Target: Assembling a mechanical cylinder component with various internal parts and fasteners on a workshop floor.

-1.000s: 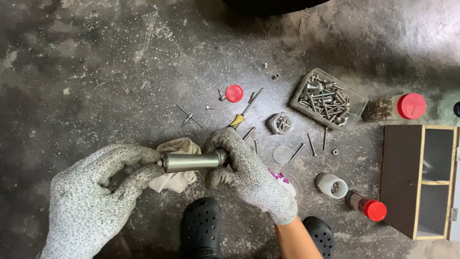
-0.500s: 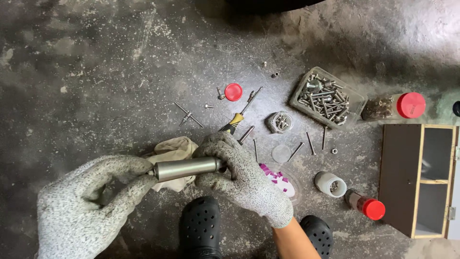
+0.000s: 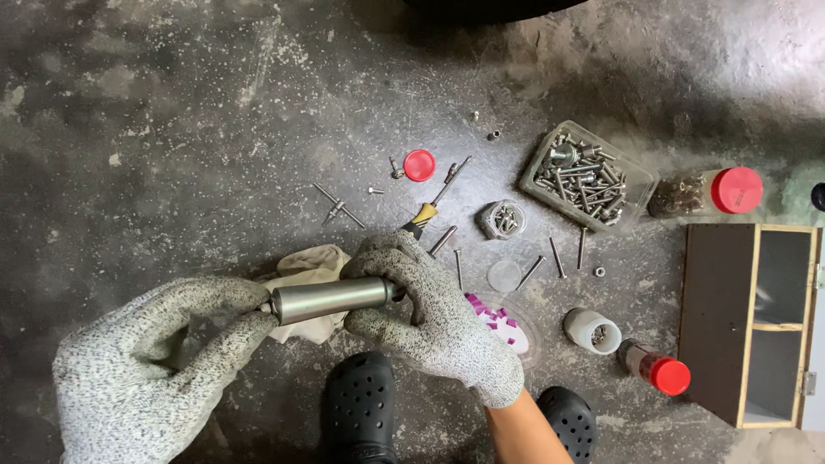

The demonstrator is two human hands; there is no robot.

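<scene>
**Steel cylinder held between both gloves, low over the floor**

Since a second ago my hands have drifted slightly left and down, and the cylinder has slid with them, now tilted a little so its right end sits higher. My left hand [image 3: 142, 365] in its grey knit glove closes around the left end of the steel cylinder [image 3: 331, 298]; my right hand [image 3: 430, 314] wraps the right end, fingers [image 3: 404, 258] curled over the top and thumb underneath. Both grips are closed tight on the metal, nothing slack. The cylinder hangs just above a crumpled beige rag [image 3: 309, 275] lying on the concrete floor [image 3: 172, 129].

How far along I am is hard to judge: the cylinder looks whole, and I cannot tell whether either end is being turned or pulled. The yellow-handled screwdriver [image 3: 434, 206] lies untouched just beyond my right knuckles, loose bolts scattered beside it. Farther right sit a clear tray of bolts and screws [image 3: 584, 176], a red cap [image 3: 419, 165], a red-capped jar [image 3: 709, 191] and a small wooden cabinet [image 3: 752, 322]. My black clogs [image 3: 361, 412] show at the bottom.
</scene>
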